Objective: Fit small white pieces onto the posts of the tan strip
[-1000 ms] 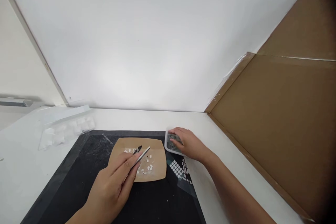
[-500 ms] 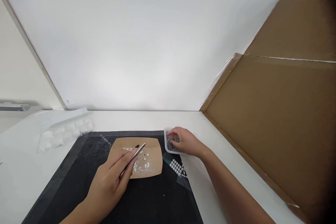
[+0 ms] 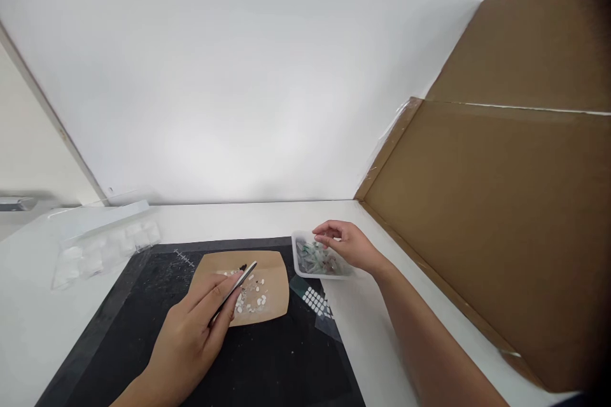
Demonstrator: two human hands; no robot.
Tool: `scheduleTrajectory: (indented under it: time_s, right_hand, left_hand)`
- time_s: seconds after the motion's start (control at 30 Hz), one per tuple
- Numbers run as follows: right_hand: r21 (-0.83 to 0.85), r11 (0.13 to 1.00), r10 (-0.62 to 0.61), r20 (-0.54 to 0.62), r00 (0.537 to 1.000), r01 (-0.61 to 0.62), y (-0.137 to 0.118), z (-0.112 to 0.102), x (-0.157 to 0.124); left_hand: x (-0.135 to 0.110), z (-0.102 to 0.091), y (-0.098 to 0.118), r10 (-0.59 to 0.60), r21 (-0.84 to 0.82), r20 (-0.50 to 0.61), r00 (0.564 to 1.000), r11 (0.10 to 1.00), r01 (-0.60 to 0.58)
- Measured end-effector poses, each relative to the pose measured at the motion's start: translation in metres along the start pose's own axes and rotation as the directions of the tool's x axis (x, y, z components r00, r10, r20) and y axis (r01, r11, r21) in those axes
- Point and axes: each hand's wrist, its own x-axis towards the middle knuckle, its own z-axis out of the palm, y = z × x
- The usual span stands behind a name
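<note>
My left hand (image 3: 188, 331) is closed around a thin, flat, dark object with a pale edge (image 3: 246, 273), tilted up and to the right; its exact kind does not show. Below that hand lies a tan card or paper sheet (image 3: 274, 273) scattered with small white bits (image 3: 260, 301). My right hand (image 3: 352, 247) hovers over the right part of a small white tray (image 3: 294, 257), thumb and fingertips close together. Whatever they pinch is too small to make out. Clear and greenish plastic pieces (image 3: 315, 259) fill the tray.
A black mat (image 3: 281, 362) covers the middle of the white table. On it, beside the tray, lies a strip of white stickers (image 3: 316, 301). Clear plastic packaging (image 3: 107, 248) rests at the left. Brown cardboard (image 3: 501, 203) stands along the right, with a white wall (image 3: 238, 76) behind.
My right hand has lifted from inside the tray and moved slightly right of its middle, exposing the plastic pieces. The left hand keeps its hold. The whole view has shifted slightly.
</note>
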Motion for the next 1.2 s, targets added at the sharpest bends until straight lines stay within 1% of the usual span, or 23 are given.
scheduleTrajectory:
  time_s: [0.1, 0.17, 0.4, 0.47, 0.57, 0.63, 0.7, 0.77, 0.83, 0.9, 1.07, 1.2]
  right_hand:
    - [0.007, 1.000, 0.003, -0.030, 1.000, -0.003, 0.007, -0.007, 0.000]
    - [-0.005, 1.000, 0.007, -0.030, 1.000, -0.007, 0.009, -0.010, -0.002]
    - [-0.093, 0.995, -0.025, 0.038, 0.999, 0.028, 0.010, -0.018, -0.011]
    - [-0.126, 0.991, -0.050, 0.023, 0.998, 0.052, 0.011, -0.017, -0.011]
    - [-0.133, 0.988, -0.090, -0.039, 0.995, 0.084, 0.013, -0.010, -0.009]
    - [-0.109, 0.990, -0.101, -0.085, 0.991, 0.092, 0.013, -0.002, -0.006]
    - [-0.123, 0.986, -0.122, -0.108, 0.987, 0.109, 0.009, 0.007, -0.004]
    - [-0.256, 0.960, -0.140, -0.088, 0.986, 0.114, 0.002, 0.017, -0.002]
    - [-0.468, 0.879, -0.136, -0.057, 0.989, 0.093, -0.006, 0.026, -0.001]
    - [-0.571, 0.817, -0.125, -0.035, 0.992, 0.083, -0.013, 0.034, 0.001]
    - [-0.647, 0.762, -0.065, -0.017, 0.998, 0.039, -0.020, 0.046, 0.007]
    - [-0.647, 0.763, -0.014, -0.028, 1.000, -0.007, -0.021, 0.049, 0.009]
  left_hand:
    - [0.001, -0.001, 0.001, 0.012, 0.011, -0.009, 1.000, 1.000, -0.011]
    - [0.001, -0.002, 0.002, 0.012, 0.019, -0.008, 1.000, 1.000, -0.012]
    - [0.000, -0.003, 0.002, 0.014, 0.023, -0.001, 1.000, 1.000, -0.014]
    - [0.000, -0.004, 0.002, 0.022, 0.025, -0.004, 1.000, 0.999, -0.022]
    - [0.000, -0.004, 0.003, 0.023, 0.034, 0.007, 1.000, 0.999, -0.023]
    - [0.001, -0.005, 0.004, 0.017, 0.035, 0.014, 1.000, 0.999, -0.017]
    - [0.002, -0.005, 0.004, 0.016, 0.032, 0.009, 1.000, 0.999, -0.016]
    - [0.002, -0.005, 0.004, 0.024, 0.029, -0.001, 1.000, 0.999, -0.024]
    - [0.001, -0.004, 0.003, 0.027, 0.028, 0.002, 1.000, 0.999, -0.027]
    - [0.000, -0.004, 0.002, 0.024, 0.028, 0.010, 1.000, 0.999, -0.025]
    - [-0.001, -0.002, 0.002, 0.032, 0.032, 0.006, 0.999, 0.999, -0.032]
    - [0.001, -0.003, 0.003, 0.045, 0.036, 0.005, 0.999, 0.998, -0.045]
